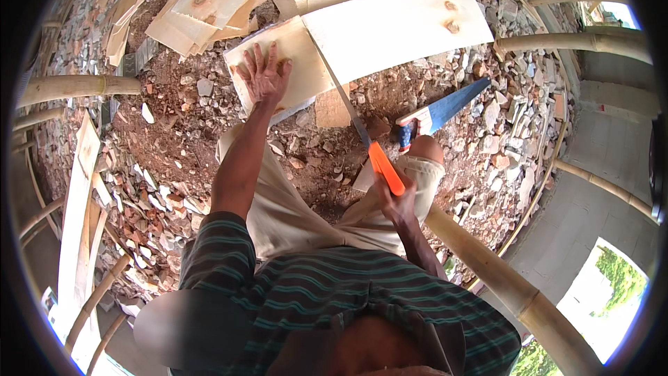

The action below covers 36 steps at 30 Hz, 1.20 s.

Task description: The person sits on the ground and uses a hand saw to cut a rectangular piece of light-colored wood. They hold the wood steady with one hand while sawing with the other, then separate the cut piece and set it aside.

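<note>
A long pale wooden board [396, 26] lies across the ground in front of me, with dark knots near its right end. My left hand [266, 76] presses flat on the board's left part, fingers spread. In my right hand [398, 197] is the orange handle of a handsaw [385, 168], held by my right knee. The saw's thin blade, seen nearly edge-on, runs up to the board and lies along a line across it, just right of my left hand. How deep the blade sits in the wood I cannot tell.
A second handsaw [445, 108] with a blue blade lies on the rubble right of the board. Several cut board pieces [217, 1] are piled at the far left. Bamboo poles [515, 282] stand around me, one close by my right side. Broken brick and stone [508, 139] cover the ground.
</note>
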Motion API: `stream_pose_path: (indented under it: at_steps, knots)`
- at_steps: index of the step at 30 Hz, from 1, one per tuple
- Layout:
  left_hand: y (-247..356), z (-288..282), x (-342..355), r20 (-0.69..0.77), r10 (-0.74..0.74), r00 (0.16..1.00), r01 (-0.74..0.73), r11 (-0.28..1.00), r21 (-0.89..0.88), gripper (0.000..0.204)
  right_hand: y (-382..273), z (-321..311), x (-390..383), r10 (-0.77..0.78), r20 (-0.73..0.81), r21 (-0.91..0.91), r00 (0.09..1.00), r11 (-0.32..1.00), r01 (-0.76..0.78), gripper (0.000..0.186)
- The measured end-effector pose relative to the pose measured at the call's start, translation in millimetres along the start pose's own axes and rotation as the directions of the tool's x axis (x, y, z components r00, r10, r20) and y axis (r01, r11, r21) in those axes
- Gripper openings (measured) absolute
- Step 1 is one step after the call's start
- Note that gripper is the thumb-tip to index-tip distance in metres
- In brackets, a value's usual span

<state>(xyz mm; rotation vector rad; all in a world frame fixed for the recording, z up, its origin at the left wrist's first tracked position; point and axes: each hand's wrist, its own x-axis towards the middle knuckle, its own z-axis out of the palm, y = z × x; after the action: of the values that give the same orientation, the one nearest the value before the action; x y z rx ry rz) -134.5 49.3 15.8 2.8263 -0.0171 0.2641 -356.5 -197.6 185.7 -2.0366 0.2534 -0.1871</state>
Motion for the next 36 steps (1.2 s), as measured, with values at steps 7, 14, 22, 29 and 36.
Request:
stream_pose_path:
  at_steps: [7, 14, 22, 29, 36]
  knots:
    - [1, -2, -1, -0.052, 0.025, 0.998, -0.026, 1.0, -0.013, 0.065, -4, 62, 111, 0.259, 0.188, 0.079, 0.947, 0.957, -0.278, 0.023]
    - [-1, 4, 1, -0.031, 0.009, 0.999, -0.01, 1.0, -0.01, 0.066, -13, -23, -3, -0.035, 0.112, -0.032, 0.993, 0.999, 0.039, 0.032]
    - [0, 1, -3, -0.098, 0.043, 0.994, -0.049, 0.997, -0.063, 0.066, -7, 46, 84, 0.116, 0.148, 0.03, 0.982, 0.992, -0.122, 0.025]
    - [-5, 10, -2, -0.093, 0.058, 0.994, -0.06, 0.998, -0.021, 0.067, -6, -9, -5, 0.131, 0.113, 0.054, 0.985, 0.989, -0.138, 0.031]
    - [0, -2, -2, -0.021, 0.026, 0.999, -0.026, 1.0, 0.001, 0.066, 7, 33, 59, -0.067, 0.108, -0.095, 0.992, 0.993, 0.077, 0.027]
